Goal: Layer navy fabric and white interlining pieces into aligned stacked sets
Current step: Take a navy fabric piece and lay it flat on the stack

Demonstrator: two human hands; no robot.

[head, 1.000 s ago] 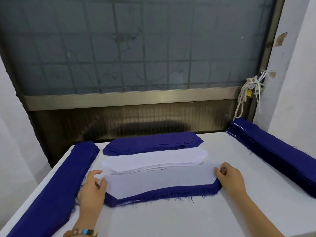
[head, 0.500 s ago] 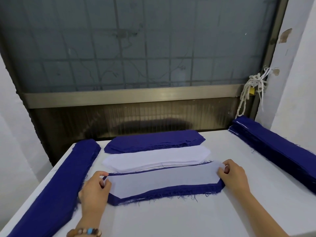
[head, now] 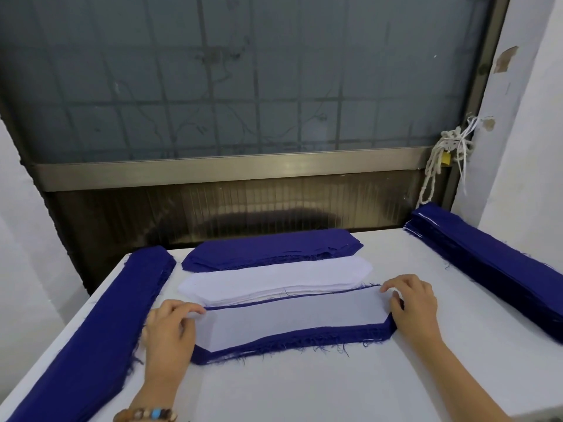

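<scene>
left hand [head: 169, 333]: lower left; I pinch the left end of the top interlining piece [head: 292, 321], fingers curled over its corner.
right hand [head: 414, 309]: centre right, well apart from the left; pinching the right end of the same piece.
left navy stack [head: 100, 330]: just beside my left hand; a careless wrist could nudge it.
top interlining piece: flat on the working navy stack [head: 304, 338], mid tabletop [head: 304, 391]; navy shows wide at the near edge, only a sliver at the far edge.
risk, skew: white probably sits too far back; letting go now would likely leave the set misaligned.
risk, drag: uneven pull could wrinkle the white or shift the navy under it; frayed threads may snag.
interlining pile [head: 274, 278]: just behind; touching or not, cannot tell. The piece could ride onto it.
navy pile [head: 274, 249]: farthest, upper centre of the tabletop; out of the way.
</scene>
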